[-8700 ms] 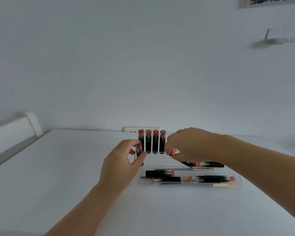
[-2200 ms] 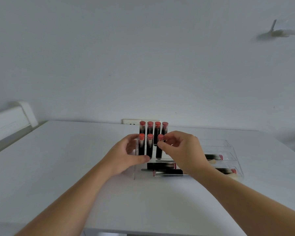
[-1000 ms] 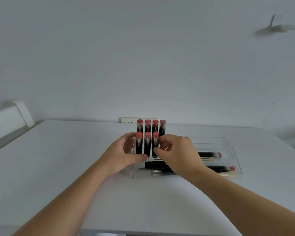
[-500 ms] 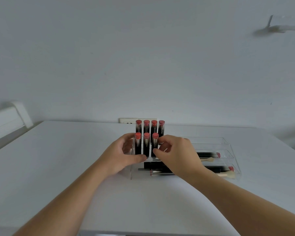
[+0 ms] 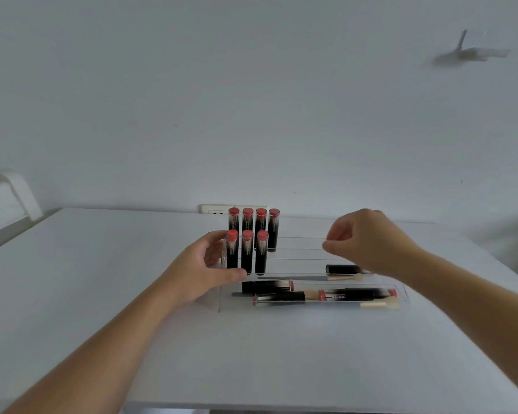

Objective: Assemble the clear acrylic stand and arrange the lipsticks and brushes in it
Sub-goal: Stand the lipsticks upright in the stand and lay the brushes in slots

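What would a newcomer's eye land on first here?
Seven red-capped lipsticks standing upright in two rows at the left end of the clear acrylic stand. Next, the left hand bracing that end, and the right hand hovering above the lipsticks and brushes lying in the front tiers.

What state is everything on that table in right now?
Back row of lipsticks: four, upright.
Front row of lipsticks: three, upright.
Acrylic stand: assembled, partly filled.
Loose lipsticks and brushes: lying flat.
Left hand: steadying the stand.
Right hand: raised, loosely curled, empty.
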A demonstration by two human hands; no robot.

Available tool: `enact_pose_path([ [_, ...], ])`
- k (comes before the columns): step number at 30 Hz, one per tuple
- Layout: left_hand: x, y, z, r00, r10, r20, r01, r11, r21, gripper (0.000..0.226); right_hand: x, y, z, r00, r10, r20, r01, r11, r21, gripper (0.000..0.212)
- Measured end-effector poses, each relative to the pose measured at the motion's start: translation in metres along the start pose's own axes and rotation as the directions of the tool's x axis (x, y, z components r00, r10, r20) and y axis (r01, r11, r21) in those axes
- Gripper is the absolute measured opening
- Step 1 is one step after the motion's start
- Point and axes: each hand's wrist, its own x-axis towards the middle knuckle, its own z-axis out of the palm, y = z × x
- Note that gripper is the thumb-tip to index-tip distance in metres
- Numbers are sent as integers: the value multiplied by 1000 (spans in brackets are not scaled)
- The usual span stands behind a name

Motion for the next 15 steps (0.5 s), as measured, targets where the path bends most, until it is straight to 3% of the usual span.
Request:
enact_pose_path([
  [3, 0, 2, 1, 1000, 5, 5, -5, 1000, -5, 87, 3, 13, -14, 993, 88, 76, -67, 967, -245, 25],
  [7, -1, 0, 0, 1000, -6, 3, 6, 1000, 5, 84, 4, 17, -15, 982, 183, 43, -135, 849, -510, 65],
  [12, -1, -1, -1, 1000, -12, 1, 12, 1000, -5, 99, 3, 10, -3, 975, 211, 71, -130, 798, -588, 79],
  [15, -2, 0, -1, 1000, -8, 7, 8, 1000, -1, 90, 4, 8, 3, 966, 242, 91, -139, 785, -604, 76],
])
